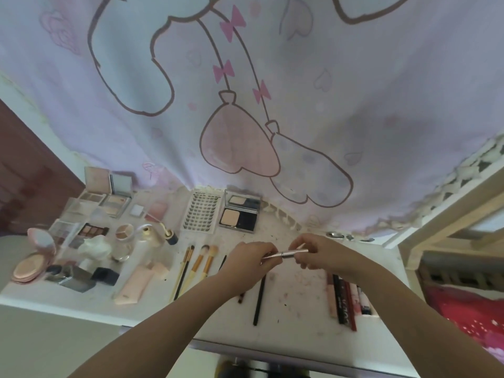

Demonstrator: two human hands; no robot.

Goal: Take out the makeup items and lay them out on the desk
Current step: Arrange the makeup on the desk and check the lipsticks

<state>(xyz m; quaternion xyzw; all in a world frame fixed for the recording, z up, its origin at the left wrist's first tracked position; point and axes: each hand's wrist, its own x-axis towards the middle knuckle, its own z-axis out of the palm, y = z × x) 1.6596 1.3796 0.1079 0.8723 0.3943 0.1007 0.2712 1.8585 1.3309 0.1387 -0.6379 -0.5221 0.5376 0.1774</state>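
Occlusions and unreadables, head view

Silver stick (286,254): ends buried in left hand (249,259) and right hand (317,253), can't tell what item it is. Left forearm covers the upper parts of two dark brushes (257,301). Pencil bundle (347,301): tops under right wrist, print too blurred to read. Palettes (91,231) at left smeared, pans indistinct. Red fabric (469,317) cut by right edge.

Only readable bit is "XOYO" printed along the top edge of the false lash card (201,212), around 12 o'clock on the desk (297,290). Lettering on the pencils at 4 o'clock is too blurry.
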